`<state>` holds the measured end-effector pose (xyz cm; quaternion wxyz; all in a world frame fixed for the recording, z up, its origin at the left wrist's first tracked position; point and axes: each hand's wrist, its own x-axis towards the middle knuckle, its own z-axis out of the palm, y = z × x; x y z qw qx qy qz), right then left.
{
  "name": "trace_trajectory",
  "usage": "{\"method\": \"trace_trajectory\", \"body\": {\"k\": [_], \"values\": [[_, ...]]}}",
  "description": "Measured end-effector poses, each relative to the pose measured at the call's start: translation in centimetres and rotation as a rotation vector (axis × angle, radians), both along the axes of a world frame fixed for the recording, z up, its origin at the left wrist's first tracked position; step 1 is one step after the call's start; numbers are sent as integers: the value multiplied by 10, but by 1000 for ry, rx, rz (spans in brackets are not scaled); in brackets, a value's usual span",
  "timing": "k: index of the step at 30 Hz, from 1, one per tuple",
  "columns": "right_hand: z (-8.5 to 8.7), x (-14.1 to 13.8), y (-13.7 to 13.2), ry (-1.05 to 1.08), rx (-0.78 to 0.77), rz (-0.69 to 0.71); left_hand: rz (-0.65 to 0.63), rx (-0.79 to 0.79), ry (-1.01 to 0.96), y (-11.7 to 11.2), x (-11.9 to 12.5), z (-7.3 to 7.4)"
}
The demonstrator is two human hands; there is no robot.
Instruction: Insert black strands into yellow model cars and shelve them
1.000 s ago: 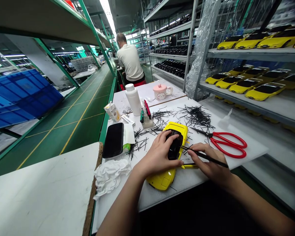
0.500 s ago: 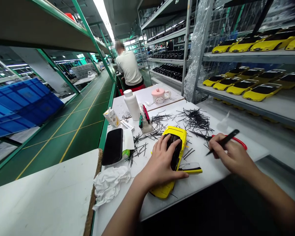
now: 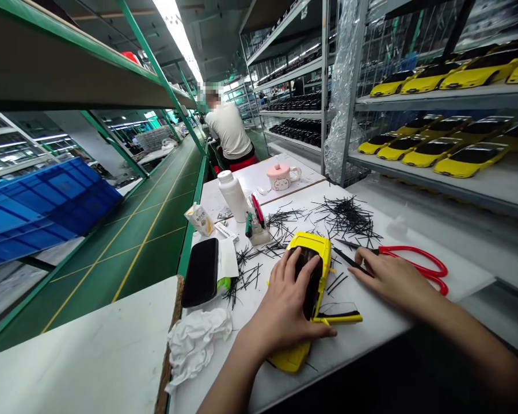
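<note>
Listener: Where is the work, and what are the hands doing?

Describer: A yellow model car [image 3: 317, 282] lies on a white worktable [image 3: 354, 356], straight in front of the seated person, its far end angled slightly right. The left hand [image 3: 289, 293] is spread across its dark roof and windows, pressing on it rather than wrapped around it. The right hand [image 3: 384, 276] pinches black tweezers [image 3: 349, 262], their point aimed leftward, near the car's far right side.

Listener: Is the car whole?

Describer: One yellow door [image 3: 341, 318] sticks out from its right side, a clear pane along it, just beside the left thumb.

Listener: What else is near?

Describer: Red-handled scissors [image 3: 410, 248] lie just beyond the right hand; whether the fingers touch them cannot be told. A tangle of thin black strips [image 3: 349, 218] spreads past the car, with a few loose ones close by its side. A phone [image 3: 202, 270] and crumpled tissue [image 3: 198, 342] lie to the left.

Listener: Which step does this seem to be?

Describer: Probably tweezer work on the strips, with the car braced. Whether the tips hold a strip is too small to tell.

Listener: And what does the next move call for?

Describer: In this describer's judgement, a light, exact pinch on a single strip, clear of the scissor blades, a steady car, and no knock to that door.
</note>
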<state>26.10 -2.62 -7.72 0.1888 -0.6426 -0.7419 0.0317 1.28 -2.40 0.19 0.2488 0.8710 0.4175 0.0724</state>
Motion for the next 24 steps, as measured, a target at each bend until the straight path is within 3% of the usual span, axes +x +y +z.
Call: {"method": "trace_trajectory", "body": {"k": [4, 6, 8, 10, 12, 16, 18, 21, 24], "values": [[0, 0, 1, 102, 55, 3, 14, -16, -11, -1, 0, 1], [8, -1, -6, 232, 75, 88, 20, -20, -23, -1, -1, 1], [16, -3, -16, 345, -21, 268, 32, -22, -32, -1, -1, 0], [20, -5, -27, 378, -210, 474, 45, -15, -37, -1, 0, -1], [17, -8, -31, 326, -302, 562, 54, -6, -41, -1, 1, -1], [1, -14, -20, 201, -4, 365, 70, 7, -52, -4, 3, 0], [4, -19, -11, 221, 141, 295, 87, 26, -56, -4, 3, 0], [37, -29, -10, 357, 214, 415, 81, 36, -61, -1, -2, -1], [94, -38, -33, 414, 405, 543, 70, 25, -92, 5, -11, -1]]}}
